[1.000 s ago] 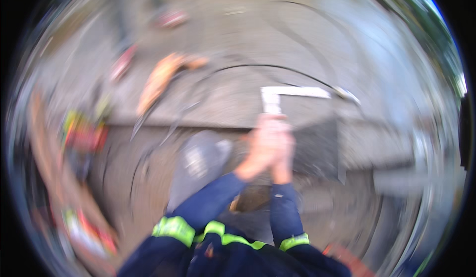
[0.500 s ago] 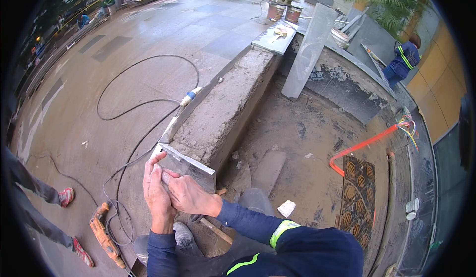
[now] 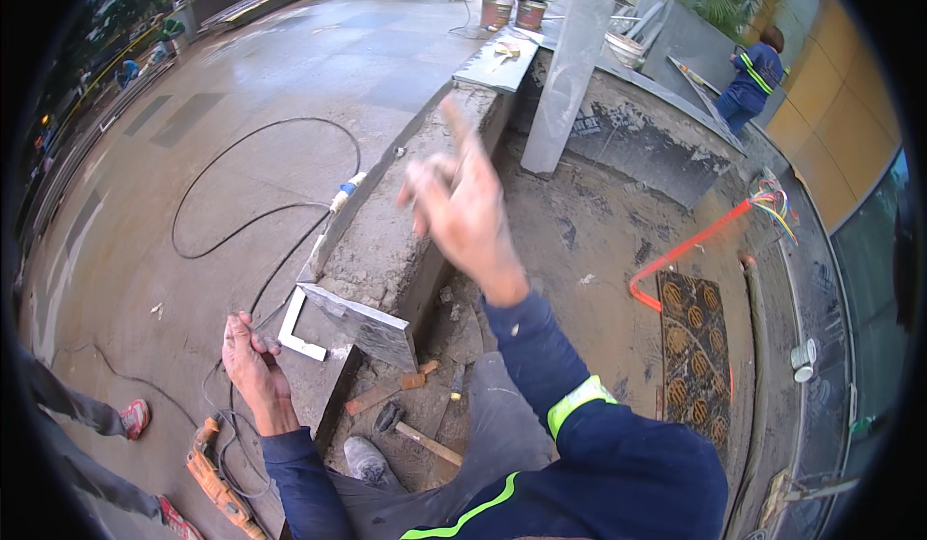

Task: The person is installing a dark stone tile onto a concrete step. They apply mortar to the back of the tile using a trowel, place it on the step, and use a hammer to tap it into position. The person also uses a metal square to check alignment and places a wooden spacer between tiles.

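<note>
My right hand (image 3: 459, 202) is raised over the concrete-topped low wall (image 3: 377, 241), its index finger stretched out and the others loosely bent. Motion blurs it, and nothing shows in it. Low on the left, my left hand (image 3: 256, 371) has its fingers curled together. A small grey bit shows at its fingertips, too unclear to name. Between that hand and the wall's end lies a white L-shaped piece (image 3: 304, 327). Beside it a grey stone slab (image 3: 362, 323) stands against the wall's near end. A hammer (image 3: 420, 436) rests by my shoe.
An orange power drill (image 3: 217, 482) lies at lower left near a black cable (image 3: 179, 221). Another person's legs (image 3: 82, 472) stand there. A tall grey slab (image 3: 570, 81) leans at the wall's far corner. Orange conduit (image 3: 686, 250) with loose wires rises beside a patterned mat (image 3: 693, 356).
My hands were pressed together before the wall's end. They have parted: the right swung up and right over the wall, the left moved down and left. The view shifted, uncovering the white L-shaped piece.
</note>
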The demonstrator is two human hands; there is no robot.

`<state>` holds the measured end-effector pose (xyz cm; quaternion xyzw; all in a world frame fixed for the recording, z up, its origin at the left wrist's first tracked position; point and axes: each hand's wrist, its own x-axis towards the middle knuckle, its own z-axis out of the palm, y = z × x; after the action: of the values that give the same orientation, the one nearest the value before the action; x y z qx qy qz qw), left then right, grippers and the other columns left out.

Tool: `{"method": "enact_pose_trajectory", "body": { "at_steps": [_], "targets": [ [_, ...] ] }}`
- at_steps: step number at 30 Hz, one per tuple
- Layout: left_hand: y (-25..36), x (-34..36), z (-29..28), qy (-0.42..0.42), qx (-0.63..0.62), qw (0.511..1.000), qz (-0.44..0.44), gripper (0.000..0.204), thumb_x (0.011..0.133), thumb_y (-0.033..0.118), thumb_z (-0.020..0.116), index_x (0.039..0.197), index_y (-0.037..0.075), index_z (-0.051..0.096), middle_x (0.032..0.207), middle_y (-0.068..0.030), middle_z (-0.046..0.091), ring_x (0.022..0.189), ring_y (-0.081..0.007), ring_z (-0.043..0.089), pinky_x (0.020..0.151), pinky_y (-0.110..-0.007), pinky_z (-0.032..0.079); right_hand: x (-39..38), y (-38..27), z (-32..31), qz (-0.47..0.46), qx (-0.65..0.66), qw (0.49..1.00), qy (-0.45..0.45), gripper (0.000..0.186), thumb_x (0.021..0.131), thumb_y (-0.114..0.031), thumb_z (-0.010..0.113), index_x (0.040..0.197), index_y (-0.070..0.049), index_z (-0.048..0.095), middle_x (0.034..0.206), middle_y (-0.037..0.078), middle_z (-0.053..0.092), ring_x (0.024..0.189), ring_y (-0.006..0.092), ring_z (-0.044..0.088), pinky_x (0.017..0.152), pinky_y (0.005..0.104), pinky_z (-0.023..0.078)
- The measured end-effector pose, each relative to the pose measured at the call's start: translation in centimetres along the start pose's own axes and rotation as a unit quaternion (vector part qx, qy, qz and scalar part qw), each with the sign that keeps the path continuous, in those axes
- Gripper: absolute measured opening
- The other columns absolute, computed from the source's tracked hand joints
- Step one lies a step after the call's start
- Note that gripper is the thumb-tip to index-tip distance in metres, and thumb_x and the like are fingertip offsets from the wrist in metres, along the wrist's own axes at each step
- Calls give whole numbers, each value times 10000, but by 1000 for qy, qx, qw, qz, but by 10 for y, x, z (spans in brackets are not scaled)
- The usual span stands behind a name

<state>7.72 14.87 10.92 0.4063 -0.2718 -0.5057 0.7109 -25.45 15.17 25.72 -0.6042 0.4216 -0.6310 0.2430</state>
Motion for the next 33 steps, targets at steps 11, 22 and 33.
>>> {"method": "enact_pose_trajectory", "body": {
  "at_steps": [11,22,33],
  "targets": [
    [3,18,3,64,28,997,-43,429,1094,414,705,795,194,490,592,65,401,442,-65,338,412,-257,268,-51,55,-35,-16,-2,986,168,362,1080,-79,598,1431,5,563,807,87,738,684,118,655,682,302,538],
    [-4,6,17,39,96,994,-40,453,1101,438,682,789,191,466,592,76,352,447,-62,289,416,-264,214,-235,208,-49,264,-63,941,203,280,1108,-55,476,1359,-60,600,966,-2,636,670,57,550,607,234,489],
    [-70,7,2,-46,262,961,76,408,1088,217,683,1420,36,530,1220,-95,646,1009,-161,660,917,-340,526,-269,201,-47,272,-82,941,184,165,1105,-113,525,1212,-45,630,830,15,593,765,82,551,716,304,504]
  ]
}}
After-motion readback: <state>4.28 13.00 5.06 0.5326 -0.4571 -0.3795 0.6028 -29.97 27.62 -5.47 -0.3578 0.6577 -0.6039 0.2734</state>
